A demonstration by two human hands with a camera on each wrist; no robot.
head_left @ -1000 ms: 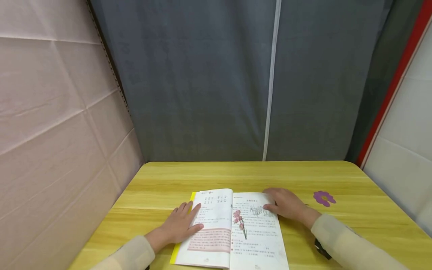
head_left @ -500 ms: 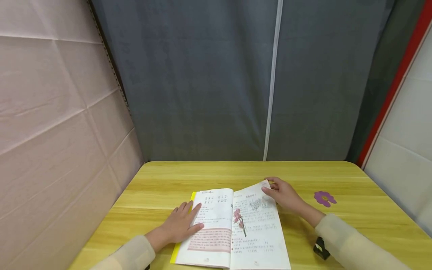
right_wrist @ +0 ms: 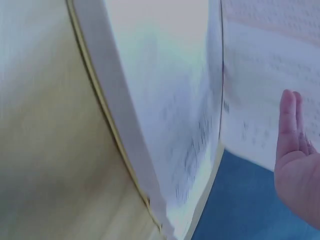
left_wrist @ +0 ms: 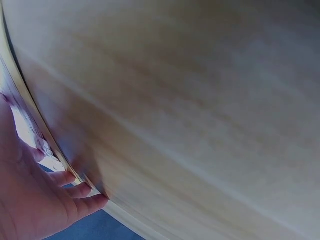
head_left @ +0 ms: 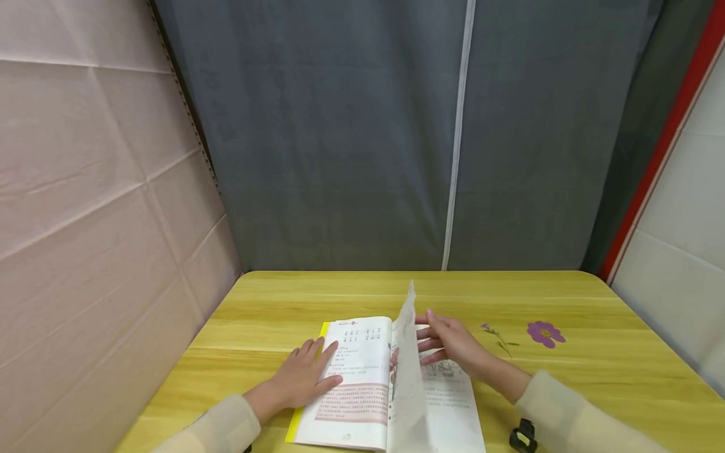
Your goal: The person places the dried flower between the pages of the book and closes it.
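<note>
On the grainy wooden table [head_left: 306,294], a paper book [head_left: 357,434] lies spread, one thin page [head_left: 409,390] upright. The left hand [head_left: 301,377] rests flat on the book; the right hand [head_left: 453,345], fingers straight, is beside that page, neither gripping. Tabletop separates book from lobed purple flower [head_left: 545,333].

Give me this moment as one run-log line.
left hand: resting on open book | right hand: beside raised page | purple flower: on table, right of book

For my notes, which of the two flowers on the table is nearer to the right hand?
The small stemmed flower, near the right hand; the larger purple flower lies farther away.
</note>
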